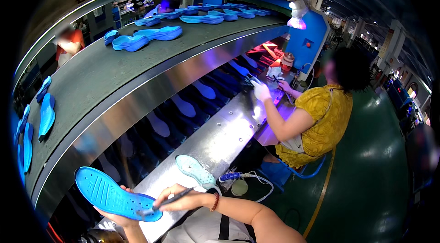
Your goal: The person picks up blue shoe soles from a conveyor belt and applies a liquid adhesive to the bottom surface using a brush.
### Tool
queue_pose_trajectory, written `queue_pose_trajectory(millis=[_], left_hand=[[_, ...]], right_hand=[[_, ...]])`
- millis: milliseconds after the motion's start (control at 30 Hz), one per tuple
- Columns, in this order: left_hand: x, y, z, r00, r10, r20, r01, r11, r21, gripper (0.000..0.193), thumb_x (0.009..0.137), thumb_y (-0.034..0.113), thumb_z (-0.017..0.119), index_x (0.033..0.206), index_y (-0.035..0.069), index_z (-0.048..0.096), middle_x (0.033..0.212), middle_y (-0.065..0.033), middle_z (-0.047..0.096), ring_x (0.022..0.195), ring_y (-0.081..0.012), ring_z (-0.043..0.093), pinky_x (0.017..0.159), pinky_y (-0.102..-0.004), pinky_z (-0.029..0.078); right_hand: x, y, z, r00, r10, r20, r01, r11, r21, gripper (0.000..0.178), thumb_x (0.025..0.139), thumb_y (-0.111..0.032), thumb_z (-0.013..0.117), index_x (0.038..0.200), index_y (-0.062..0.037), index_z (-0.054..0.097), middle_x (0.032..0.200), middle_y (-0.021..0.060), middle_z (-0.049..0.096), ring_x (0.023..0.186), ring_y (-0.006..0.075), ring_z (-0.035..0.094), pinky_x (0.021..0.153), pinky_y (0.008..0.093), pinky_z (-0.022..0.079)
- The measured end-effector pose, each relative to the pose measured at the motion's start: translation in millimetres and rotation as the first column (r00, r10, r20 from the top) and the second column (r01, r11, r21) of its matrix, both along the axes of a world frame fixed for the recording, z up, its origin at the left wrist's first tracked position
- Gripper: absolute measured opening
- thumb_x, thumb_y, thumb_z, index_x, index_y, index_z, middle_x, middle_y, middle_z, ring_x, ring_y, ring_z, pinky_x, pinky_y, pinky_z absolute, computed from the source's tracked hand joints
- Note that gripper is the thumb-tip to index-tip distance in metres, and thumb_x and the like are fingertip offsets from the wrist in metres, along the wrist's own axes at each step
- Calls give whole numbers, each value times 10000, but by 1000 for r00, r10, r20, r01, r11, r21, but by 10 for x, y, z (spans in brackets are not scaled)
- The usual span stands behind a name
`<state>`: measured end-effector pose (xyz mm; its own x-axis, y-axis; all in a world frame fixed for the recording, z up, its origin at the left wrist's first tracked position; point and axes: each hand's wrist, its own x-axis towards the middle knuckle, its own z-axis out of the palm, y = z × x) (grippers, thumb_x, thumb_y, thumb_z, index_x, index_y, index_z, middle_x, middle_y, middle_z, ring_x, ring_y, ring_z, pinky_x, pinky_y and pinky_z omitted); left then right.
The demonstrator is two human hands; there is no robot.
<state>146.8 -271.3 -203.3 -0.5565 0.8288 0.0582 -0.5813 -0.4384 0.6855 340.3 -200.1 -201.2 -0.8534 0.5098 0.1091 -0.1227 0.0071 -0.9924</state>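
My left hand (120, 219) grips a bright blue shoe sole (107, 192) from beneath and along its edge, its grooved and holed face turned up. My right hand (183, 198) is closed around a thin dark-handled brush (173, 198). The brush's blurred tip meets the sole's face at the end nearest me. Just beyond my right hand, a pale mint-coloured sole (195, 169) lies on the metal ledge (220, 137).
A raised conveyor belt (91, 69) carries several blue soles (158, 33). Below it, more soles (158, 124) lie in a dark lower level. To the right, a co-worker in yellow (316, 114) sits at the ledge. A blue connector with white cable (229, 176) lies by the ledge's edge.
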Motion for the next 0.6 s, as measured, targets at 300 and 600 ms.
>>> queue_pose_trajectory(millis=[300,600], left_hand=[[-58,35,-101,999,48,-13,-48,999,-19,798,799,702,154,1205,77,438,907,-120,622,765,-213,632,706,-341,527],[25,15,0,1000,9,-5,-8,993,122,776,806,692,189,1256,94,396,965,-129,611,824,-228,628,744,-352,520]], right_hand=[[-9,50,-26,999,37,-10,-39,988,-148,232,739,-66,661,960,-3,635,902,91,638,831,133,581,767,259,443],[-29,-3,-252,980,-81,-184,29,962,-273,211,761,-122,653,937,-6,638,896,105,632,818,167,582,775,252,437]])
